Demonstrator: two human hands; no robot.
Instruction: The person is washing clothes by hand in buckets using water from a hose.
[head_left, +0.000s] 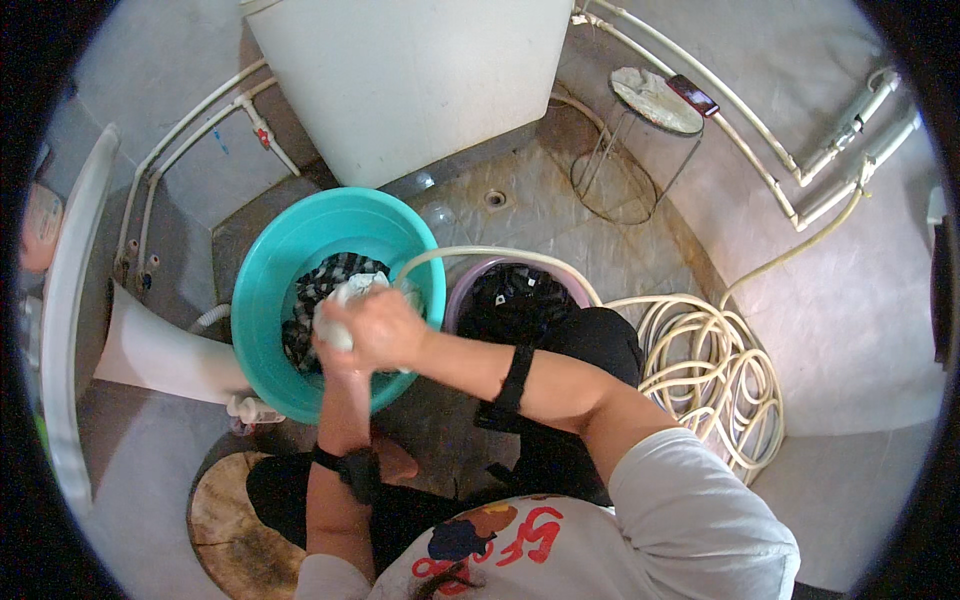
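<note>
Over a turquoise plastic basin (262, 247), both hands are pressed together around a bunched white cloth (335, 334). My right hand (390, 324) lies across the top, its fingers curled on the cloth. Beneath it, my left hand (337, 356) grips the same bundle and is partly hidden. More pale fabric shows just behind the hands. A black-and-white checked cloth (341, 270) lies in the bottom of the basin. The end of a cream hose (480, 250) hangs over the basin's rim and reaches down beside my right hand.
Right of the basin stands a pinkish-purple tub (459, 296) holding dark clothing (510, 300). A coiled hose (705, 360) covers the floor farther right. Behind are a large white appliance (420, 82), a floor drain (495, 199) and a stool (652, 105) with a phone (694, 96). White bottles (255, 410) stand at left.
</note>
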